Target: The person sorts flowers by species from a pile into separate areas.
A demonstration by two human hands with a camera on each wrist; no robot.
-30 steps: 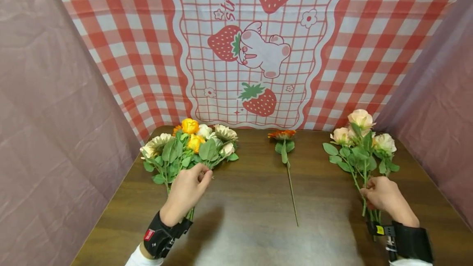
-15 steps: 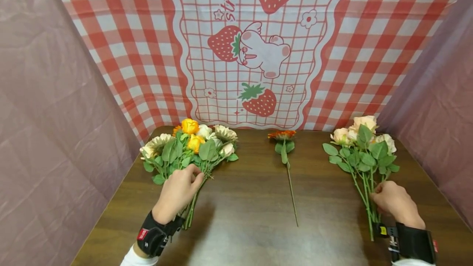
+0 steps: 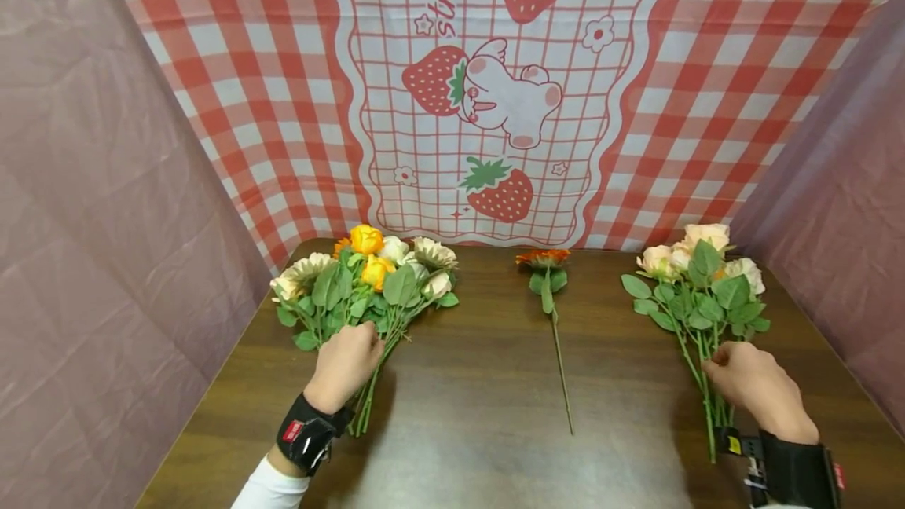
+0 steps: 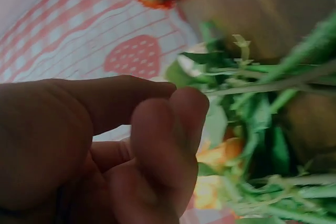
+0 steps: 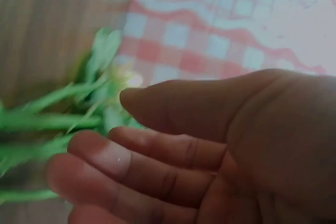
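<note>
My left hand [image 3: 346,364] is over the stems of the left bunch of artificial flowers [image 3: 401,287], with orange, white and cream blooms. In the left wrist view its fingers curl toward the thumb, beside a thin stem [image 4: 247,88]; whether they pinch it I cannot tell. My right hand [image 3: 756,383] is beside the stems [image 3: 707,407] of the right bunch, which has peach and cream roses [image 3: 709,238]. The right wrist view shows its thumb and fingers [image 5: 157,150] apart, with nothing between them. Between the bunches lies a single orange flower [image 3: 543,259], stem toward me.
A brown wooden table [image 3: 467,383] lies under the flowers. A red-checked strawberry-print cloth [image 3: 495,195] hangs behind its far edge. Pinkish curtains [image 3: 141,179] stand at both sides. Black camera straps [image 3: 311,430] are around both wrists.
A peach rose in my right hand has come down onto the right bunch, and the hand has let go of it. My left hand has moved slightly left and down over the left stems.
</note>
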